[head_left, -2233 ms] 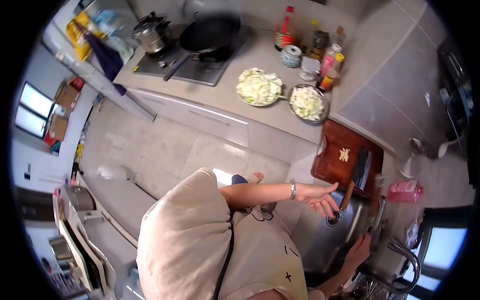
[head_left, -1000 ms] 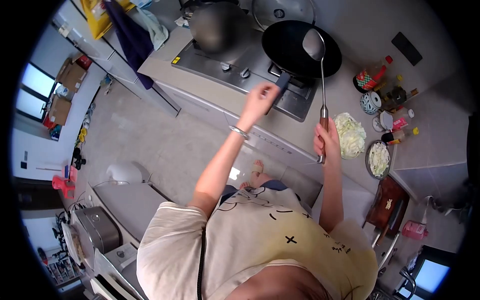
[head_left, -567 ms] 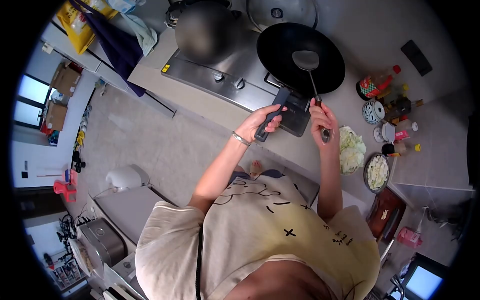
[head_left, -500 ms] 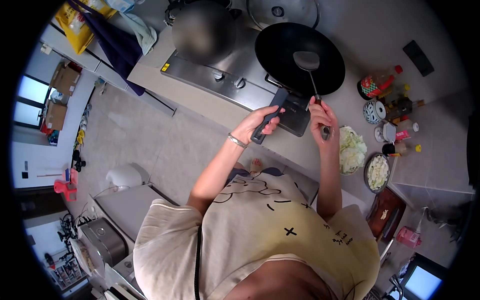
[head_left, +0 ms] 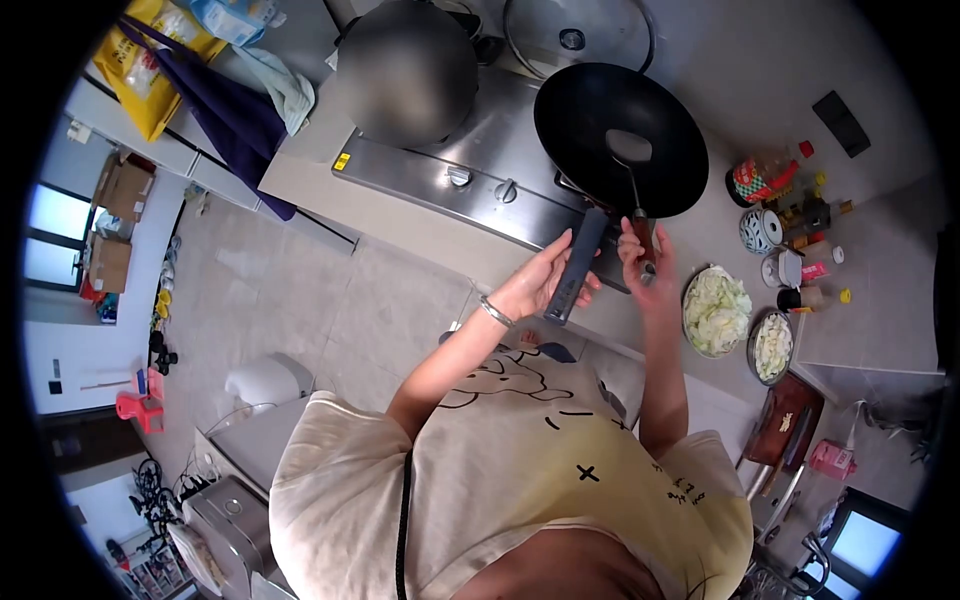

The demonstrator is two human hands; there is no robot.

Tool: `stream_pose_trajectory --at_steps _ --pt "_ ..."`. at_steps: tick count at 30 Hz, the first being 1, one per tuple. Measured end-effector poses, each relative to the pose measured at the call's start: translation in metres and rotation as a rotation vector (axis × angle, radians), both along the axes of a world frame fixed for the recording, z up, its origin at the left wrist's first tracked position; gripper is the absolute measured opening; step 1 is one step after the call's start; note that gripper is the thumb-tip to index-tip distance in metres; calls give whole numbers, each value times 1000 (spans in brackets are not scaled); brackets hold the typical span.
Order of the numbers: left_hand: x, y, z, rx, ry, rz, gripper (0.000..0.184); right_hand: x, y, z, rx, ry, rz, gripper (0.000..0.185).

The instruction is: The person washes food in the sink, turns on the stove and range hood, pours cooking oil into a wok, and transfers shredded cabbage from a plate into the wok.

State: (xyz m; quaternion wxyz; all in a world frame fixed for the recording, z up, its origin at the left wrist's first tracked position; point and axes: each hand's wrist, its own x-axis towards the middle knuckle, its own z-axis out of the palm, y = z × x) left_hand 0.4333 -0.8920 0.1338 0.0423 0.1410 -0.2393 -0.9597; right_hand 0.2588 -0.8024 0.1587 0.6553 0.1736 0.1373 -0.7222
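A black wok (head_left: 575, 125) rests on the right side of the gas stove, its dark handle pointing toward me. My left hand (head_left: 540, 283), with a bangle at the wrist, holds that handle, the thumb along one side and fingertips showing on the other. In my right hand (head_left: 652, 275) is a spatula (head_left: 642, 235), held loosely by its brown handle with some fingers lifted. The spatula's metal blade lies inside the wok, against the dark inner surface. No food shows in the wok.
Right of the stove stand a bowl of chopped cabbage (head_left: 717, 312), a dish of pale cut pieces (head_left: 773, 345), several seasoning bottles (head_left: 765, 180) and a patterned jar (head_left: 761, 231). A blurred round pan (head_left: 405, 75) occupies the left burner. A glass lid (head_left: 600, 30) leans behind the wok.
The view has shifted, so the stove and wok appear lower and further right. My right hand's fingers have loosened and spread around the spatula handle. My left hand's grip looks looser on the wok handle.
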Motion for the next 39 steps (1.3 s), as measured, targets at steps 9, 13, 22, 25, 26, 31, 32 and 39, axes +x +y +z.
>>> stream_pose_trajectory --at_steps 9,13,22,25,26,31,32,39 --pt "30 -39 -52 -932 -489 315 35 6 64 -44 263 438 27 48" --pt "24 -101 -71 -2115 -797 610 23 12 86 -59 300 461 37 40" --pt "-12 -165 -82 -2308 -980 -247 27 25 101 -55 319 563 20 25" --pt "-21 -180 -87 -2035 -1012 -318 27 32 102 -59 356 479 -52 26" --pt "-23 -185 -89 -1928 -1020 -342 28 33 100 -58 366 470 -64 25" --pt "-18 -173 -88 -1588 -1082 -134 31 35 104 -68 387 439 -121 20" --pt "-16 -171 -102 -1284 -1010 -2 29 35 105 -72 396 434 -118 19" --pt "-19 -149 -90 -299 -832 431 23 26 90 -85 330 349 -115 16"
